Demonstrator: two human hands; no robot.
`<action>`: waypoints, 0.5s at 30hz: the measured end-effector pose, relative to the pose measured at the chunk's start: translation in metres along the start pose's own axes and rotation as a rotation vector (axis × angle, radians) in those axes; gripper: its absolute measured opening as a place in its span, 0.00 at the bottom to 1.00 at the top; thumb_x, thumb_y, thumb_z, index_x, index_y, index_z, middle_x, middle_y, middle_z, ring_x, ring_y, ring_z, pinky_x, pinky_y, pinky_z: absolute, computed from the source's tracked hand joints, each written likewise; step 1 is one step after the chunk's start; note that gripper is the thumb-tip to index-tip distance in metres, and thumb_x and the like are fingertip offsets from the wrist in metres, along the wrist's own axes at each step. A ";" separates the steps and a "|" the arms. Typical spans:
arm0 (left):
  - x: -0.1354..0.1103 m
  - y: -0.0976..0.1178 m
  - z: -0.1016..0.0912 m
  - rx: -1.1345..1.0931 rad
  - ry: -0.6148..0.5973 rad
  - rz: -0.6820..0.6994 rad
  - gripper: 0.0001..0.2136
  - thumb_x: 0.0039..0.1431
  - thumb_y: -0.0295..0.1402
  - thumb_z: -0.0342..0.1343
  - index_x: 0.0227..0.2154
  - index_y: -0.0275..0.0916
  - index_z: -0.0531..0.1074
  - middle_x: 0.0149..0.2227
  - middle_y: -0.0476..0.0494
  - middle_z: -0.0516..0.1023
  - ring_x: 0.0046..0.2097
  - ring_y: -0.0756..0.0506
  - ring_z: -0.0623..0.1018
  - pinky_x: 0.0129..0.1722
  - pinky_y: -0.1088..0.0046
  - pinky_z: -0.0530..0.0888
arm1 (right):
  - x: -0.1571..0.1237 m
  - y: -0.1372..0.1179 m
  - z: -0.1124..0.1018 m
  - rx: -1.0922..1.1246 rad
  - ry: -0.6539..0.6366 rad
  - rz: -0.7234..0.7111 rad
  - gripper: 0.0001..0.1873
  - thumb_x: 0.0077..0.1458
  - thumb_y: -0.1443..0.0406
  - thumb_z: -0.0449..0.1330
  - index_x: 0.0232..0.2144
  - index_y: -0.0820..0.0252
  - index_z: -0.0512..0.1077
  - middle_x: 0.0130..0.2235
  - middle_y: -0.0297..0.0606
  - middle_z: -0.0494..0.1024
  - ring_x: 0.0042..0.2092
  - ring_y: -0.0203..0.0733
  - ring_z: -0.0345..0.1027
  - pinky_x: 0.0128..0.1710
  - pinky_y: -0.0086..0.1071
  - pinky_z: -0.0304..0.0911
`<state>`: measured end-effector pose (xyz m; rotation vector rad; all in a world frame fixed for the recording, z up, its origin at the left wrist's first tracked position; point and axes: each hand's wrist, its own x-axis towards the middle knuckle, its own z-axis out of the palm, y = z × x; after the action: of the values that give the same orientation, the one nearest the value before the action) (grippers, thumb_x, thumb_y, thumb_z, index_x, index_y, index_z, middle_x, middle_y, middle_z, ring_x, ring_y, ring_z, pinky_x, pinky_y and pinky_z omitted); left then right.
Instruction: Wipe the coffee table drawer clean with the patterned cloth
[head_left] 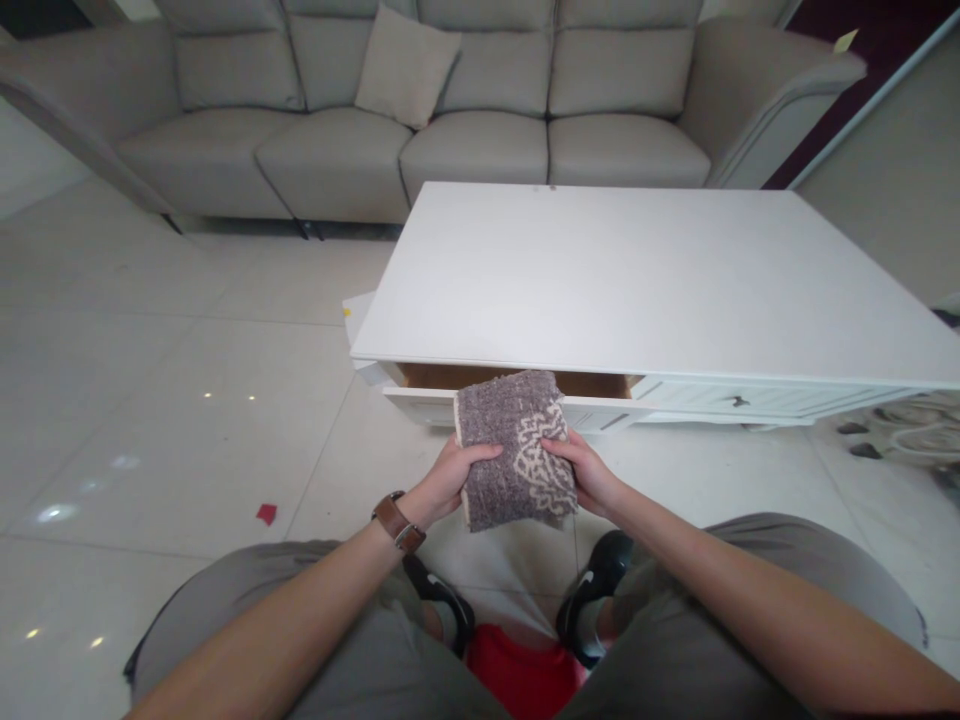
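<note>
Between my two hands is a folded towel [491,490], grey-purple with a cream pattern on its right part. My left hand [450,478] grips its left edge, thumb on top and the other fingers hidden underneath. At the right edge, my right hand [589,475] holds it the same way, its thumb on the pattern. Just behind the towel, a drawer [420,397] of the white coffee table [600,270] is pulled partly out. The towel hides the middle of the drawer front, and little of the drawer's inside shows.
A second drawer [780,397] with a small knob is closed on the right. Beyond the table stands a long grey sofa [480,150] with a beige cushion [405,70]. A red scrap [266,514] lies on the tiled floor. Something red [517,675] sits between my feet.
</note>
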<state>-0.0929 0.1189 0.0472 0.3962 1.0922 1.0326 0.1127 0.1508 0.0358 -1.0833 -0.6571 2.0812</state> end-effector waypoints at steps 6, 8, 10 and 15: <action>-0.001 -0.005 -0.001 0.055 -0.023 0.062 0.25 0.42 0.32 0.75 0.47 0.38 0.80 0.50 0.37 0.85 0.51 0.35 0.83 0.56 0.54 0.77 | -0.001 0.005 -0.006 -0.045 -0.047 0.082 0.25 0.45 0.61 0.75 0.46 0.55 0.75 0.44 0.41 0.86 0.45 0.54 0.82 0.51 0.50 0.75; 0.000 -0.007 -0.001 0.067 -0.022 0.082 0.24 0.44 0.34 0.75 0.47 0.39 0.79 0.51 0.38 0.84 0.52 0.35 0.83 0.57 0.54 0.77 | 0.000 0.005 -0.008 -0.070 -0.022 0.077 0.23 0.47 0.60 0.74 0.45 0.55 0.76 0.42 0.41 0.86 0.45 0.54 0.82 0.51 0.50 0.75; 0.002 -0.009 -0.002 0.070 -0.016 0.104 0.25 0.46 0.36 0.75 0.49 0.41 0.79 0.52 0.38 0.84 0.52 0.36 0.82 0.56 0.56 0.77 | 0.003 0.000 -0.010 -0.105 0.001 0.036 0.21 0.47 0.59 0.74 0.44 0.55 0.76 0.41 0.40 0.86 0.44 0.53 0.82 0.51 0.49 0.76; 0.005 -0.002 -0.001 0.119 -0.023 0.166 0.21 0.51 0.41 0.71 0.45 0.40 0.76 0.46 0.41 0.85 0.46 0.41 0.83 0.48 0.64 0.77 | 0.014 -0.056 -0.012 -0.237 0.045 -0.203 0.20 0.46 0.60 0.74 0.42 0.55 0.77 0.41 0.38 0.86 0.45 0.53 0.81 0.51 0.47 0.75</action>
<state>-0.0922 0.1220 0.0430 0.6019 1.1174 1.1089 0.1362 0.1986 0.0614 -1.1379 -0.9689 1.8341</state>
